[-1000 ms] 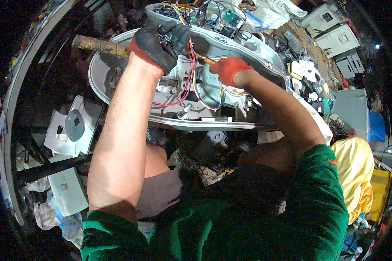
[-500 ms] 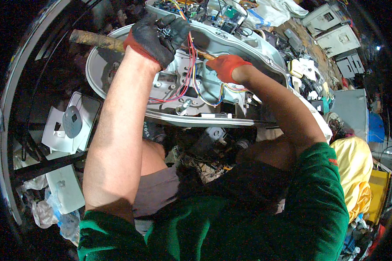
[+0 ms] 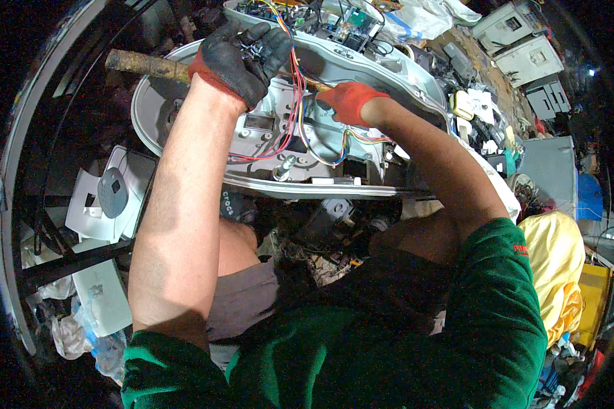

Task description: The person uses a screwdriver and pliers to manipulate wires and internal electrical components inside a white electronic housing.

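My left hand (image 3: 235, 65), in a black-and-red glove, is turned palm up with loosely curled fingers. A small pile of metal pieces that look like screws (image 3: 251, 51) lies in the palm. My right hand (image 3: 351, 104), in a red-backed glove, is closed over the middle of a grey plastic housing (image 3: 147, 123). A brown stick-like piece (image 3: 318, 86) shows at its fingers; what the fist grips is hidden. Red, yellow and blue wires (image 3: 297, 102) hang between my hands into the housing. A thick brown stick (image 3: 147, 65) runs behind my left wrist.
Circuit boards (image 3: 355, 27) with cables sit beyond the housing. White plastic panels (image 3: 89, 204) lie at the left. White and yellow parts (image 3: 462, 105), a grey box (image 3: 549, 170) and a yellow cloth (image 3: 551, 269) stand at the right.
My left hand's fingers have opened slightly, showing more of the small metal pieces. My right fist has shifted slightly left.
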`<state>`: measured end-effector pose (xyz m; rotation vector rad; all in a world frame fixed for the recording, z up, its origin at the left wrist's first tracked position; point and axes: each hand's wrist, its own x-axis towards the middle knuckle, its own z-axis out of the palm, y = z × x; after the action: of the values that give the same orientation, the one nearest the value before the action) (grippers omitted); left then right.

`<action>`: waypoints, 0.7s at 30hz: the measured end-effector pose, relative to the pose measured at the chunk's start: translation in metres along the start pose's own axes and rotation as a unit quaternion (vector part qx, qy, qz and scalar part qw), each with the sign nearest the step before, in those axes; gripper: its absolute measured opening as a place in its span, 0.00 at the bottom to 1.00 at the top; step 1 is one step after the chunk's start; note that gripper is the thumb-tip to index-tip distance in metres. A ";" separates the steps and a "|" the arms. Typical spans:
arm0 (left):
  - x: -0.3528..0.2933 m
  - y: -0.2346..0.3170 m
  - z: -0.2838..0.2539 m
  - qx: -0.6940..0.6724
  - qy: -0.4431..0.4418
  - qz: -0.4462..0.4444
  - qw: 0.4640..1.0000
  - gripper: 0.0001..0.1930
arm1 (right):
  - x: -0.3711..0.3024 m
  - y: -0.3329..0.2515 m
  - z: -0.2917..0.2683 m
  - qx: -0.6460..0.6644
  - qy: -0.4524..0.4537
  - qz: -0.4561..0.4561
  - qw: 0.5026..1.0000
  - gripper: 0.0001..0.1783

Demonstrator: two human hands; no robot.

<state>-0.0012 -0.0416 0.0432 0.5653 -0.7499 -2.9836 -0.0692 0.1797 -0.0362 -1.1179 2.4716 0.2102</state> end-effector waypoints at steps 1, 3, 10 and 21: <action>0.000 0.000 -0.001 0.002 -0.005 0.005 1.000 0.11 | 0.000 0.005 0.002 0.001 0.017 -0.011 1.000 0.26; 0.002 0.000 -0.001 0.003 -0.014 0.002 1.000 0.10 | -0.002 0.014 0.012 0.010 0.067 -0.027 0.997 0.26; 0.006 0.004 -0.008 -0.007 -0.037 -0.018 0.999 0.08 | -0.007 0.017 0.007 0.101 0.049 0.024 0.993 0.25; 0.019 0.013 -0.026 -0.061 -0.196 -0.116 0.972 0.09 | -0.001 0.004 0.030 -0.007 0.112 -0.016 0.994 0.13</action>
<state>-0.0107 -0.0667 0.0212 0.0570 -0.5350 -3.3794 -0.0622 0.1927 -0.0629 -1.2465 2.6487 0.0968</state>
